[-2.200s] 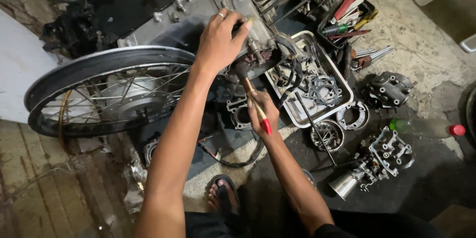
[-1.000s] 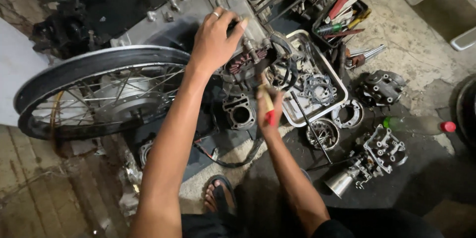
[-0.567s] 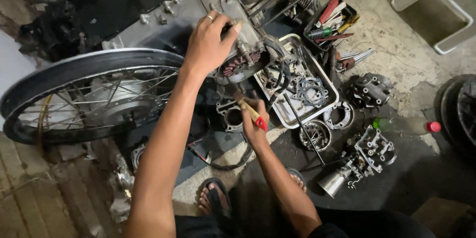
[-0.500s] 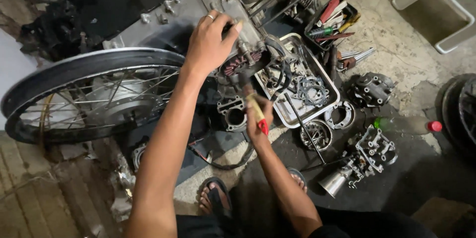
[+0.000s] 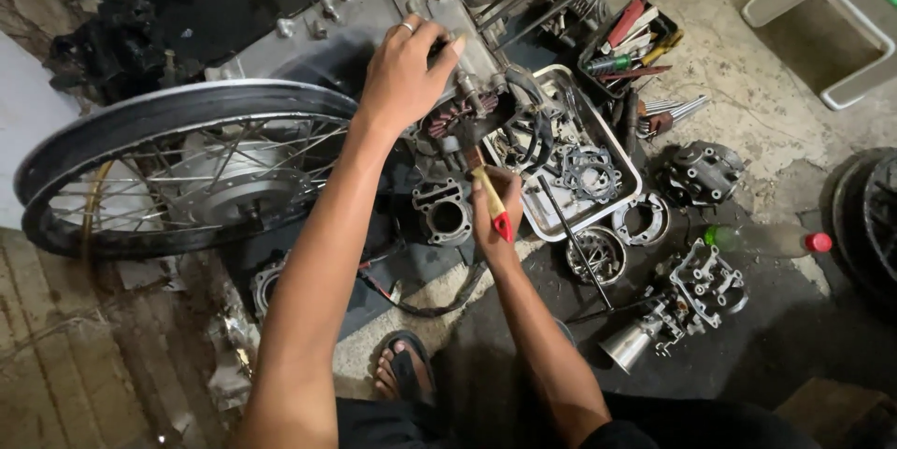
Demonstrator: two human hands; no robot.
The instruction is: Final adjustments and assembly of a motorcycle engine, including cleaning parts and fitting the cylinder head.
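Observation:
My left hand (image 5: 404, 75) presses flat on the grey engine case (image 5: 364, 14), with a ring on one finger. Just below it the copper-wound stator (image 5: 451, 120) shows in the open side of the engine. My right hand (image 5: 493, 215) is shut on a brush with a tan and red handle (image 5: 491, 201), its head pointing up at the stator. A spoked wheel (image 5: 177, 164) lies to the left of the engine.
A metal tray (image 5: 612, 164) with gaskets and parts sits right of my hands. A cylinder (image 5: 444, 215), a cylinder head (image 5: 701, 169), a carburettor part (image 5: 682, 304), a bottle (image 5: 766, 242) and a tool box (image 5: 628, 42) lie around. My sandalled foot (image 5: 402, 370) is below.
The view has shifted slightly left and down. My right hand with the brush moved a little up and down near the stator. The left hand stayed on the engine case.

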